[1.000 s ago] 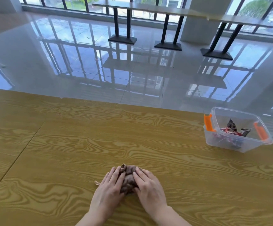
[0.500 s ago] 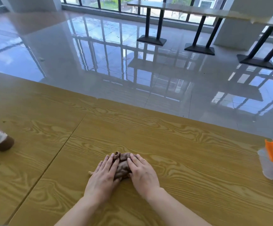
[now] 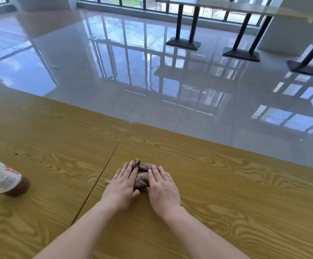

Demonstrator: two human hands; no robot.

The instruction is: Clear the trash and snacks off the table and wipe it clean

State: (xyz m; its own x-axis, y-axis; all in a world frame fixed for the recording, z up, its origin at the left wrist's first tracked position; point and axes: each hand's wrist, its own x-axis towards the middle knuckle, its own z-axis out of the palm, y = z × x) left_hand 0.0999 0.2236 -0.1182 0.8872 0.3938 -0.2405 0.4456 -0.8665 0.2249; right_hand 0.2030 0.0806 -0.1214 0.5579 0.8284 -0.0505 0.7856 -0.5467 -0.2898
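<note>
Two risks stand out in the head view. First, the brown cloth (image 3: 140, 177) is bunched into a small lump rather than spread out, so a wipe from here would probably cover only a narrow strip of the table (image 3: 236, 193). The lump could also roll or slip out, since no finger is curled round it. Second, a labelled bottle (image 3: 1, 177) with a dark base sits at the left edge of view, partly cut off, well apart from the cloth and beyond the seam (image 3: 105, 171) between the two tabletops. A broad sweep leftward could knock it, and dirt pushed along could lodge in that seam. As for pose, the left hand (image 3: 121, 187) and right hand (image 3: 164, 186) lie flat and close together, fingers straight and pointing away from the person. They flank the cloth and press on its sides without gripping it. Both forearms reach in from the lower edge and converge on the cloth, which lies just right of the seam.
</note>
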